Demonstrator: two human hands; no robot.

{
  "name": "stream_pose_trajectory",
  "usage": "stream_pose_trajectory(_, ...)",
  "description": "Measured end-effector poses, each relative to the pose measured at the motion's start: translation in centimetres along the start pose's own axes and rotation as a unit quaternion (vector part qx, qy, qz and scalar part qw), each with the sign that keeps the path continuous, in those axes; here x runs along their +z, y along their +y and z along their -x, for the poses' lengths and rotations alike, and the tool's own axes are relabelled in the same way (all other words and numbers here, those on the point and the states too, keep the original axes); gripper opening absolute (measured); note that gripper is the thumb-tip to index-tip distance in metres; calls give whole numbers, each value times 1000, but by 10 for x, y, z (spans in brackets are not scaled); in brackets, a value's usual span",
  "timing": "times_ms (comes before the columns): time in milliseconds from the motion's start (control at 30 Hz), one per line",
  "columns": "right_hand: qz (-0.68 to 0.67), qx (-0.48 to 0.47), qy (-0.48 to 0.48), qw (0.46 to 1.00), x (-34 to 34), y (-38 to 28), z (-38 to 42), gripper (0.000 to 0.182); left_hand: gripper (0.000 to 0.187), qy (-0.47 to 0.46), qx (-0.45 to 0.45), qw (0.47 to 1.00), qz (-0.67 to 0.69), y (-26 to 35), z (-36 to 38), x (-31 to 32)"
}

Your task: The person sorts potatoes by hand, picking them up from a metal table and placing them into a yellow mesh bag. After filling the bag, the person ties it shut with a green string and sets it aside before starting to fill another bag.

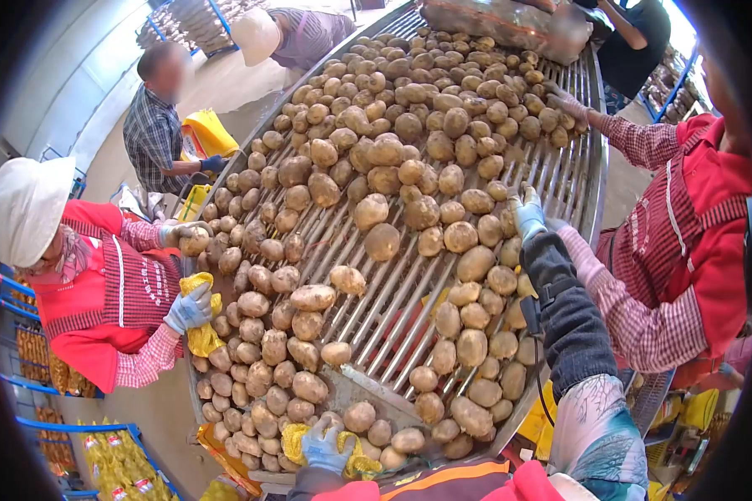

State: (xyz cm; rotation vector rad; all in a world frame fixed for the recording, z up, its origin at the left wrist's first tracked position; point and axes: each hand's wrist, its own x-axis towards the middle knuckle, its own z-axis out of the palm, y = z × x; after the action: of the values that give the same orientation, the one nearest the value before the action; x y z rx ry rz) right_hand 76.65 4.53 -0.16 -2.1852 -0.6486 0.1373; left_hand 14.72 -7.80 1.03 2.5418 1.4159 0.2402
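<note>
Fingers (332, 437) bent and closed on a yellow cloth (293, 442) at the left hand (326, 451), low over the near potatoes (309, 387). At the right hand (528, 214), fingers partly extended against potatoes near the right side; cannot tell whether gripping one. Just beside it, another person's pink glove (560, 227). Farther down the right forearm, a black wrist strap (555, 290) with a dark cable.

Around both, a roller conveyor (386, 288), loaded heavily at the far end and along both sides. Open room on the bare rollers mid-length and on a bare metal plate (371, 402) near the front; little slack at the near edge, with potatoes close to the rim. More bare rollers toward the upper right rim.

Beyond the left rim, a person in a white helmet (27, 210), one hand at a potato, the other on yellow cloth.

Partly hidden: left palm under its own glove back, rollers under potatoes, mesh sack (495, 27) cut off at the top. Outer corners lost in black lens border.

On the left person's red vest (134, 280), pale lettering too unclear to read; on yellow mesh bags (119, 463) at lower left, red-and-white labels too small to read.
</note>
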Motion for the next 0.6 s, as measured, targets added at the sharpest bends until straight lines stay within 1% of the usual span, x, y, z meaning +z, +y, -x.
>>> stream_pose_trajectory(67, 2, 24, -7, 1000, 14, -6, -27, 68, 42, -12, -2, 1000, 2, -10, 3, 8)
stream_pose_trajectory(100, -2, 44, -14, 999, 28, 5, -48, 70, 42, -5, -4, 1000, 10, -10, 5, 9)
stream_pose_trajectory(133, -52, 58, -19, 997, 50, 29, -74, 73, 42, -3, -3, 1000, 14, -11, 5, 10)
stream_pose_trajectory(167, -29, 75, -42, 996, 63, 41, -92, 72, 43, -4, -2, 1000, 18, -11, 5, 11)
stream_pose_trajectory(200, 49, 98, -65, 992, 48, 12, -79, 71, 43, -8, -6, 1000, 17, -10, 5, 10)
stream_pose_trajectory(233, 128, 119, -85, 981, 28, -30, -60, 70, 43, -13, -12, 1000, 12, -9, 5, 9)
stream_pose_trajectory(267, 132, 119, -89, 980, 33, -40, -55, 70, 44, -17, -18, 1000, 7, -8, 5, 10)
stream_pose_trajectory(333, 127, 68, -65, 987, 41, -52, -43, 65, 45, -15, -17, 1000, 10, -8, 6, 10)
stream_pose_trajectory(367, 171, 12, -74, 982, 37, -67, -32, 65, 46, -9, -12, 1000, 13, -8, 5, 11)
stream_pose_trajectory(433, 29, -19, -141, 989, 63, -41, -42, 65, 47, -3, -5, 1000, 6, -9, 7, 13)
stream_pose_trajectory(467, 3, -18, -192, 981, 61, -47, -38, 63, 48, 7, 6, 1000, -3, -10, 6, 12)
stream_pose_trajectory(500, -51, -23, -193, 980, 62, -55, -27, 56, 48, 9, 6, 1000, -3, -10, 5, 10)
stream_pose_trajectory(567, -132, -2, -269, 954, 64, -73, -6, 48, 48, 19, 27, 999, 9, -7, -1, 7)
stream_pose_trajectory(600, -140, -4, -285, 948, 70, -80, 5, 45, 48, 24, 24, 999, 9, -6, -3, 7)
